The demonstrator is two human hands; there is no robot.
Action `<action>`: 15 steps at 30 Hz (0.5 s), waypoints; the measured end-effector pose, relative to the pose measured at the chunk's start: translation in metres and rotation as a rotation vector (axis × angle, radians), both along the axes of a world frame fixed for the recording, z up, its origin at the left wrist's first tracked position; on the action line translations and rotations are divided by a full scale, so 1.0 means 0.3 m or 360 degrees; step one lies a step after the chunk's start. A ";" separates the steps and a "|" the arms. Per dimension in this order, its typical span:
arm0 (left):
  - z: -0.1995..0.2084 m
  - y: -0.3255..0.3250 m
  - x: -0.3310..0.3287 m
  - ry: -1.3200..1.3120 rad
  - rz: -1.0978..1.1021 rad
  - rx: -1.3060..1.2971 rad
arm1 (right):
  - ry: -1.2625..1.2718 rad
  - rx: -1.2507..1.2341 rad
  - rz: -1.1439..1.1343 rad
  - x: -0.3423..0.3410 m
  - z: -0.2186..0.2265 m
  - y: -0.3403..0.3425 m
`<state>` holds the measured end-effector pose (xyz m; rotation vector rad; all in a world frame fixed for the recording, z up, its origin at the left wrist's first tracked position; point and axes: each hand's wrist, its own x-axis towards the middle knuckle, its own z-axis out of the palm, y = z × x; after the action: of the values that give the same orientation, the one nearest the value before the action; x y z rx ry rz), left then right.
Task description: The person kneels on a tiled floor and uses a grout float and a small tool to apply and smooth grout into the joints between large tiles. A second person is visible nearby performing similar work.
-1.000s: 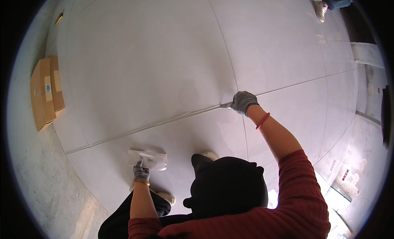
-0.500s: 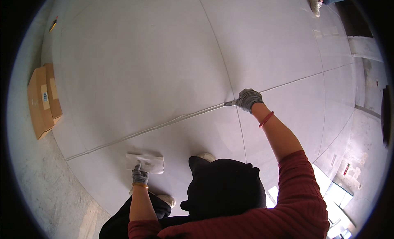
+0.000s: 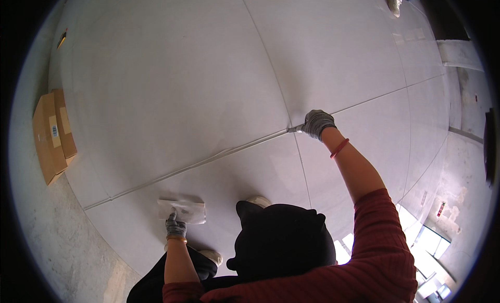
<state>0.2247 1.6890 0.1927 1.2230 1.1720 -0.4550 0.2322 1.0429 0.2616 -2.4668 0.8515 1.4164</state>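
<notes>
My right hand (image 3: 319, 124), in a grey knit glove, is closed around a small scraper (image 3: 295, 128). The tool's tip touches the floor joint (image 3: 245, 147) just left of where two joints cross. Along that joint, to the left of the tip, runs a raised strip of pale filler. My left hand (image 3: 175, 226), gloved the same way, grips the near edge of a flat greyish-white rectangular plate (image 3: 190, 211), thumb on top. Darker smears mark the plate's upper face. It is held low above the large grey tiles (image 3: 172, 95), near my left shoe (image 3: 211, 257).
A cardboard box (image 3: 48, 139) lies at the left edge, beyond the tiles on rough concrete (image 3: 67, 235). Farther up is a small yellow-and-black tool (image 3: 62, 38). Another person's shoe (image 3: 393, 3) shows at the top right. A rounded black shape (image 3: 284, 240) covers the lower middle.
The scraper in my right hand has slid slightly to the right along the joint, closer to the crossing. My left hand still holds the plate. The whole view has shifted a little.
</notes>
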 end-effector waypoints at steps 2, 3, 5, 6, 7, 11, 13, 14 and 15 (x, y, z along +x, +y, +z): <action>0.002 -0.003 0.000 0.0005 -0.0001 -0.0049 | -0.0022 -0.0004 0.0007 -0.003 0.002 -0.009; 0.002 -0.004 0.001 -0.0009 -0.0005 -0.0056 | -0.0020 0.0000 0.0001 -0.004 0.002 -0.015; 0.004 -0.004 0.002 -0.0028 -0.0006 -0.0082 | -0.0004 0.0046 -0.0018 -0.007 0.000 -0.026; 0.004 -0.002 0.003 -0.0035 -0.0005 -0.0092 | 0.0018 0.0061 -0.0037 -0.009 -0.002 -0.030; 0.003 -0.002 0.004 -0.0022 -0.0003 -0.0081 | 0.0009 0.0071 -0.0026 -0.010 -0.004 -0.034; -0.002 0.008 0.007 0.0036 0.0012 -0.0052 | -0.0011 0.0036 0.0002 -0.018 -0.016 -0.044; -0.009 0.015 0.006 0.0045 0.0012 -0.0038 | -0.0020 0.0022 0.0008 -0.020 -0.021 -0.047; -0.014 0.019 0.004 0.0041 0.0006 -0.0031 | -0.0019 0.0027 0.0002 -0.021 -0.021 -0.050; -0.020 0.024 0.003 0.0026 0.0012 -0.0048 | -0.0017 0.0017 -0.0006 -0.021 -0.022 -0.052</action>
<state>0.2258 1.6962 0.1868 1.1907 1.1793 -0.4760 0.2258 1.0274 0.2550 -2.4613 0.8440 1.4015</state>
